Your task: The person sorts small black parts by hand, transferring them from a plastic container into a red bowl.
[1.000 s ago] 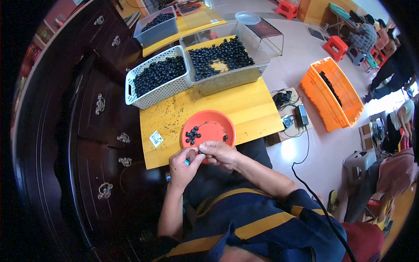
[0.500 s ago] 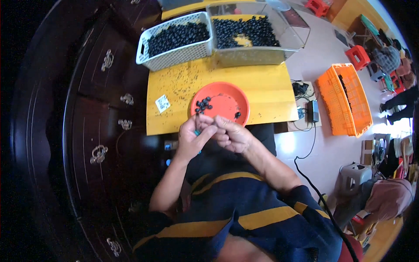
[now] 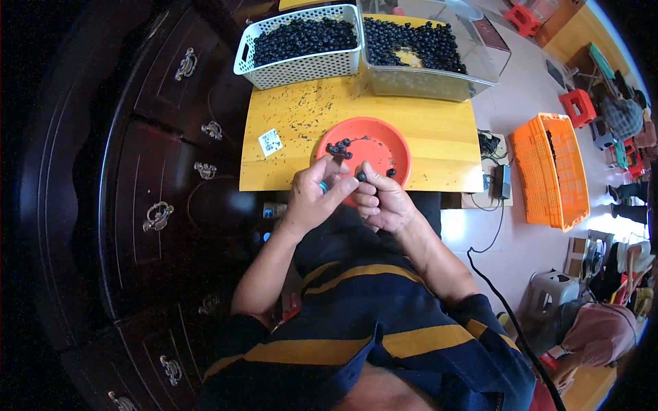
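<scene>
My right hand is closed, pinching a small round black piece between thumb and finger. Close beside it, my left hand is curled round a slim tool of which a bit of teal shows; a dark, flat, blade-like part stands near its fingertips. What kind of tool it is I cannot tell. Both hands hover over the near rim of a round red basin. Inside lie several similar black pieces at the left, and another black piece at the right.
On the yellow table, dark crumbs and a white printed card lie left of the basin. Behind stand a white perforated basket and a clear bin, both holding black pieces. An orange crate, cables and a seated person are to the right.
My hands have drawn slightly apart, and the black piece in my right fingers now shows. The dark flat part at my left fingertips is plainer. The whole view has shifted.
</scene>
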Action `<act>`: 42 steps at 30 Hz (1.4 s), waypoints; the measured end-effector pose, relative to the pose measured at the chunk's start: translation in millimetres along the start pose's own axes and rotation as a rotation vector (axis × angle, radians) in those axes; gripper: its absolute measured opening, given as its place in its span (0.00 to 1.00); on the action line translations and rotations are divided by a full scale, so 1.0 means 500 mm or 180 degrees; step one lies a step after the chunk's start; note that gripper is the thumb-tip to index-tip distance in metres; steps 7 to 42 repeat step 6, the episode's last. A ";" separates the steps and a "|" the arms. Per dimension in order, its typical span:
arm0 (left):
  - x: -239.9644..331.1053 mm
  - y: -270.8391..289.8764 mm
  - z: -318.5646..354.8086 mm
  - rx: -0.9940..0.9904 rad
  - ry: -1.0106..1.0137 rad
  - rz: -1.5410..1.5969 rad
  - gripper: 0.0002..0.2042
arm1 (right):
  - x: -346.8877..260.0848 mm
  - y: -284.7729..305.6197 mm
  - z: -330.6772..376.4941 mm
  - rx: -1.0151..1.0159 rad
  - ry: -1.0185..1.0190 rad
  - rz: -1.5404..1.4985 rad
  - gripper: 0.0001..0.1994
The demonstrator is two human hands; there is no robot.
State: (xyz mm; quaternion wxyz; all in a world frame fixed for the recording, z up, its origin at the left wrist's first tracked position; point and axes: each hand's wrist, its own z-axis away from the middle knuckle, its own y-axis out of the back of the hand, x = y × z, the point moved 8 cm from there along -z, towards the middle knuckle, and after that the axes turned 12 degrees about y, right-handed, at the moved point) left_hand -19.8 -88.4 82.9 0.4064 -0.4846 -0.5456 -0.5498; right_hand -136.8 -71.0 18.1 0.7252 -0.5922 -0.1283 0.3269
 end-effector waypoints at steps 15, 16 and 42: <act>0.059 -0.015 -0.002 -0.0116 -0.0035 -0.1888 0.23 | -0.007 0.013 -0.012 0.0104 0.0129 0.0387 0.12; 0.059 -0.015 -0.002 -0.0116 -0.0035 -0.1888 0.23 | -0.007 0.013 -0.012 0.0104 0.0129 0.0387 0.12; 0.059 -0.015 -0.002 -0.0116 -0.0035 -0.1888 0.23 | -0.007 0.013 -0.012 0.0104 0.0129 0.0387 0.12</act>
